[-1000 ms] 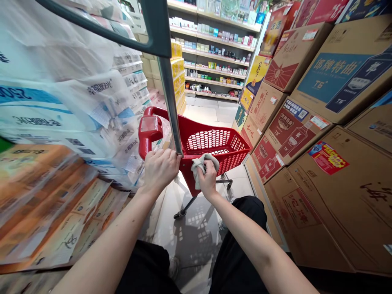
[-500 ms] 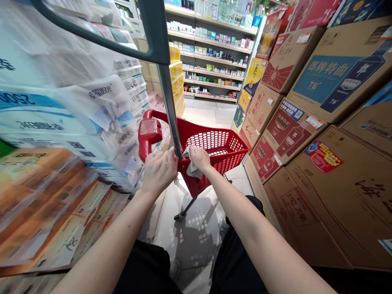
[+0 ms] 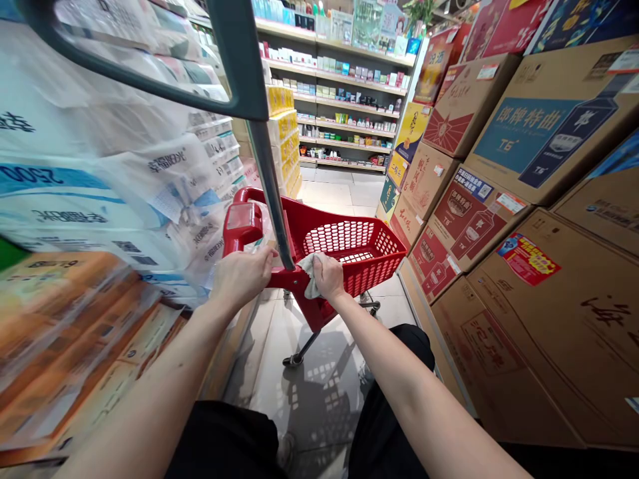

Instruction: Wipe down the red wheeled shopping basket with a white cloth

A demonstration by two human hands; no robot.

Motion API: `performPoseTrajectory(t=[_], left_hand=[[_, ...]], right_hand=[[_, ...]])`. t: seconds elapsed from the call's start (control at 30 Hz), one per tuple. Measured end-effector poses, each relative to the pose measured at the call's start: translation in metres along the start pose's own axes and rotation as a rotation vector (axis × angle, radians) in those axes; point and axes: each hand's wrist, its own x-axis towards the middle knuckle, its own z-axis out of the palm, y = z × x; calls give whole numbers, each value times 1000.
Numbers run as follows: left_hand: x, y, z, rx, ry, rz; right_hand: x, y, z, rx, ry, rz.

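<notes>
A red shopping cart (image 3: pixel 364 273) with a perforated basket stands in front of me. My left hand (image 3: pixel 243 276) is closed round the side of its red handle (image 3: pixel 243 223), left of the upright metal pole (image 3: pixel 272 193). Bunched in my right hand (image 3: pixel 327 276) is a whitish cloth (image 3: pixel 311 274), pressed on the cart's near rim just right of the pole. The pole rises from the cart to a dark grey plastic frame (image 3: pixel 244 66) at the top left.
Stacked cartons (image 3: pixel 524 286) line the right side closely. Plastic-wrapped white packs (image 3: pixel 100 179) and orange packs (image 3: pixel 60 319) are piled on the left. Shelves of small goods (image 3: pixel 344 100) stand beyond the tiled floor (image 3: pixel 329 189). A caster (image 3: pixel 293 360) sits near my feet.
My left hand has slid left along the handle, away from the pole. The cloth in my right hand shows more over the rim. The view has shifted slightly.
</notes>
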Motion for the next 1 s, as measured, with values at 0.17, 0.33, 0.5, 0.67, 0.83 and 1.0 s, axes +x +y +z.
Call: performPoseTrajectory(t=[0.17, 0.33, 0.5, 0.67, 0.83, 1.0], left_hand=[[-6, 9, -5, 10, 24, -28], [-6, 11, -7, -22, 46, -25], [-5, 13, -6, -45, 91, -34], [-6, 16, -10, -298, 151, -130], [-11, 10, -19, -786, 110, -81], [-3, 0, -14, -774, 53, 2]], right_hand=[[-3, -29, 1, 54, 29, 74], [-9, -67, 5, 160, 104, 52], [3, -82, -2, 283, 65, 76], [19, -81, -10, 585, 65, 111], [30, -65, -14, 878, 35, 213], [43, -52, -18, 1082, -53, 309]])
